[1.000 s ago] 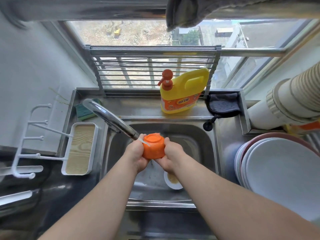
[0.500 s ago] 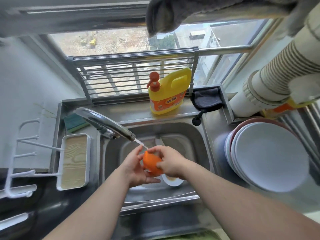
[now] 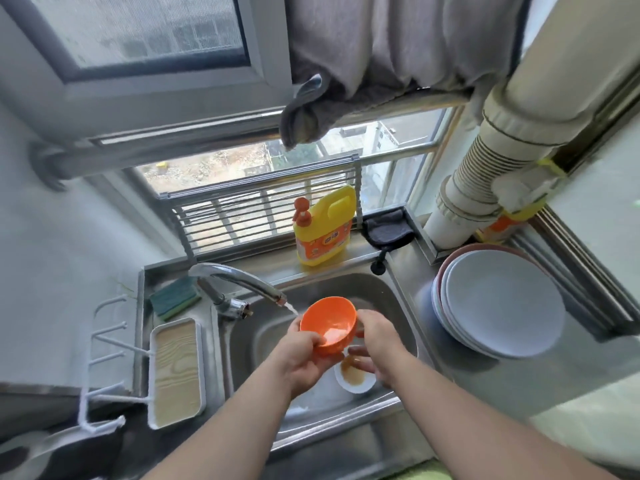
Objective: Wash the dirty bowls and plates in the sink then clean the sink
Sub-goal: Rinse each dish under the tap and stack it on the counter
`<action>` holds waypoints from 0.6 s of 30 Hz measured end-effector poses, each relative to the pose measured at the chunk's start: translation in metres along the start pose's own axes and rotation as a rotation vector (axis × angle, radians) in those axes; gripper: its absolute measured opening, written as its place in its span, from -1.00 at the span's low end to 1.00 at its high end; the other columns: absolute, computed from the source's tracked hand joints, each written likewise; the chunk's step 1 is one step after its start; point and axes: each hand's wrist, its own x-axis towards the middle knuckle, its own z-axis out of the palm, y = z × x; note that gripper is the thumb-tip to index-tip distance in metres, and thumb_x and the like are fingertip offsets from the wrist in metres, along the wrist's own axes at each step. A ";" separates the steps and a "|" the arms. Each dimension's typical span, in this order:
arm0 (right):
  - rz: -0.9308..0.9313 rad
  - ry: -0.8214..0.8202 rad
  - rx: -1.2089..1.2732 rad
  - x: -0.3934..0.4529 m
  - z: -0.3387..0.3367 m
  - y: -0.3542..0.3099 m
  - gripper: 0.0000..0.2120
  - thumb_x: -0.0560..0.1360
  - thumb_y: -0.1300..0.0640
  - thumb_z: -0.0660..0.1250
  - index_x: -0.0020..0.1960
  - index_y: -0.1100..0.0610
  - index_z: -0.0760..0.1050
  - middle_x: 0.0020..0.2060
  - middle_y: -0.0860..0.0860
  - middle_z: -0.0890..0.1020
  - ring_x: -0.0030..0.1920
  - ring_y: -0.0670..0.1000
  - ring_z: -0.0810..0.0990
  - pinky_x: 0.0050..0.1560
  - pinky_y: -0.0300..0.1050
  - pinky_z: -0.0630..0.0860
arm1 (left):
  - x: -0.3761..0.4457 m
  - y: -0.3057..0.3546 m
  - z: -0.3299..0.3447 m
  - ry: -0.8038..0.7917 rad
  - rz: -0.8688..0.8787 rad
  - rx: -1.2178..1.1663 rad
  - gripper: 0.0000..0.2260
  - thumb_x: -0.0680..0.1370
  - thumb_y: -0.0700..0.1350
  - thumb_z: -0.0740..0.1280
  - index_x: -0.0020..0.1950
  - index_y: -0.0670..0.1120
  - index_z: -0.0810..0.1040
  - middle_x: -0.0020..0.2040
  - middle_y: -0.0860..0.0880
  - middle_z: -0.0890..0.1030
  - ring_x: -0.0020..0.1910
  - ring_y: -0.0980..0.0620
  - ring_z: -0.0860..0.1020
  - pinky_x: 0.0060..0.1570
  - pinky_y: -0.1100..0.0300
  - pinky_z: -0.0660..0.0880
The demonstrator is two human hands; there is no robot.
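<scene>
**Orange bowl held over the sink basin**

Your left hand [image 3: 304,358] grips the orange bowl [image 3: 329,322] from below, thumb curled over its near rim. The bowl is smooth plastic, round, and tilted so that its glossy interior faces you. It is held above the stainless steel sink [image 3: 391,299], just beside the faucet [image 3: 239,282] outlet, from which a thin stream of water runs down at the bowl's left edge.

Your right hand [image 3: 375,344] sits against the bowl's right side with fingers loosely spread beneath it; you cannot tell whether it bears any of the bowl's weight. The two hands are close together, the bowl between them.

Below the hands, a small white dish [image 3: 355,379] lies on the basin floor, holding a brown residue.

To the right of the basin, a stack of plates [image 3: 502,303] rests on the steel counter, the top ones pale and matte, round, with a pinkish rim showing at the back.

On the ledge behind the sink stand a yellow detergent bottle [image 3: 327,230] with an orange pump, and a dark folded cloth [image 3: 388,228]. At the left, a green-and-yellow sponge [image 3: 175,297] lies beside the faucet base, next to a white rectangular tray [image 3: 176,372] with a wood-grain inset.
</scene>
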 end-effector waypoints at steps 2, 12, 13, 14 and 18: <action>0.060 -0.081 0.075 -0.012 0.000 -0.002 -0.60 0.67 -0.27 0.13 0.22 -0.02 0.57 0.10 0.10 0.70 0.08 0.20 0.69 0.11 0.15 0.64 | -0.006 -0.007 0.007 0.010 0.047 0.072 -0.40 0.58 -0.53 0.10 0.44 0.02 0.42 0.26 -0.31 0.55 0.15 -0.35 0.65 -0.05 -0.18 0.70; -0.506 -0.159 -0.412 -0.007 -0.040 -0.018 -0.33 0.47 -0.29 0.46 0.52 -0.18 0.38 0.24 -0.10 0.61 0.23 -0.06 0.60 0.30 -0.01 0.56 | -0.007 -0.020 0.043 -0.061 0.151 -0.034 -0.77 0.68 -0.19 0.36 0.35 -0.17 0.56 0.13 -0.27 0.72 0.06 -0.22 0.73 0.09 -0.12 0.66; -0.573 -0.127 -0.543 -0.003 -0.045 -0.024 -0.28 0.46 -0.29 0.45 0.55 -0.19 0.32 0.23 -0.09 0.56 0.23 -0.05 0.58 0.32 0.00 0.54 | -0.005 -0.019 0.049 -0.030 0.117 -0.100 -0.76 0.71 -0.12 0.33 0.34 -0.19 0.56 0.10 -0.25 0.72 0.02 -0.20 0.72 0.07 -0.11 0.65; -0.662 -0.088 -0.705 -0.001 -0.051 -0.030 -0.27 0.48 -0.28 0.45 0.57 -0.20 0.28 0.20 -0.08 0.51 0.20 -0.03 0.55 0.30 -0.01 0.52 | -0.004 -0.017 0.055 0.000 0.083 -0.172 -0.75 0.72 -0.07 0.29 0.30 -0.21 0.57 0.01 -0.21 0.72 -0.08 -0.15 0.70 -0.03 -0.05 0.65; -1.072 0.016 -1.360 0.009 -0.070 -0.046 -0.25 0.50 -0.22 0.46 0.58 -0.24 0.19 0.20 -0.01 0.40 0.23 0.13 0.41 0.20 0.15 0.53 | -0.006 -0.011 0.076 0.070 0.087 -0.355 -0.72 0.69 -0.01 0.16 0.08 -0.13 0.60 -0.23 -0.14 0.66 -0.30 -0.09 0.59 -0.29 0.14 0.58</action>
